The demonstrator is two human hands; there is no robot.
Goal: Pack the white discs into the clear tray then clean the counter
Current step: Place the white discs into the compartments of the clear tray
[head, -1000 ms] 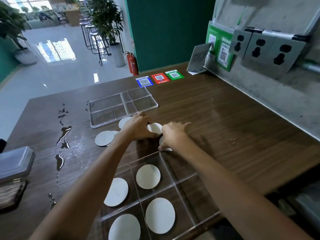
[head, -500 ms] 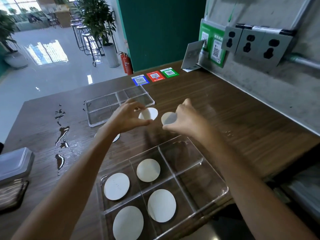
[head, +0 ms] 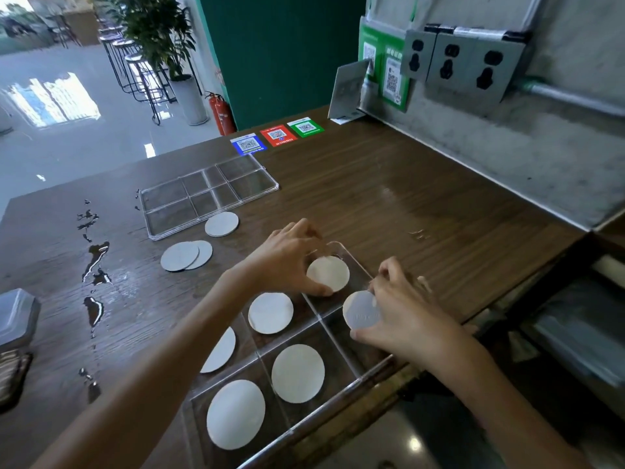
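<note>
A clear compartment tray [head: 358, 379] sits at the counter's near edge with several white discs [head: 297, 373] lying in its cells. My left hand [head: 287, 257] pinches a white disc [head: 328, 273] over the tray's far right cell. My right hand [head: 402, 311] pinches another white disc [head: 361, 314] over the near right cell. Three more white discs lie loose on the counter: two overlapping [head: 186, 255] and one [head: 221, 224] beside a clear lid.
A clear lid [head: 208, 194] lies flat farther back. Spilled water [head: 93, 265] streaks the wooden counter's left side. A grey container [head: 15, 316] and dark cloth [head: 13, 377] sit at the left edge. QR stickers [head: 278, 135] and a wall with sockets [head: 463, 66] border the right.
Both hands, each holding a disc, have come down from above the counter to the tray's right-hand cells. The view has dipped toward the tray.
</note>
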